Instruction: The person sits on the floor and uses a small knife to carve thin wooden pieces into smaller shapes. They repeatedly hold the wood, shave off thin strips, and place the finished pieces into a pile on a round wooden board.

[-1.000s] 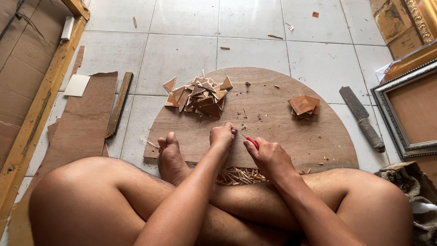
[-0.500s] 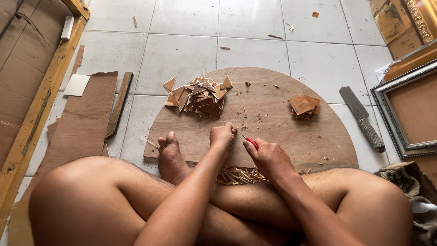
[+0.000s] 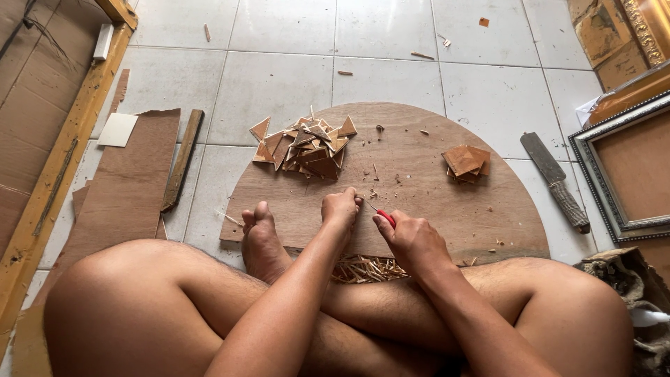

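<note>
Splitting slivers: left hand [image 3: 342, 207] fingers curled, pinning something small; right hand [image 3: 412, 237] gripping red-handled knife [image 3: 384, 217]. Board [image 3: 433, 195] at twelve o'clock; next cut needs steadiness.

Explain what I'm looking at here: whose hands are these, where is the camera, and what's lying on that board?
The one view comes from a camera on the person's head, looking down at their crossed legs on a tiled floor. The left hand presses on a half-round wooden board. The right hand grips a red-handled tool; its tip is too small to tell. On the board lie a pile of triangular wood pieces and a small stack of squarish ones. Thin slivers lie by the legs, a big knife to the right.
</note>
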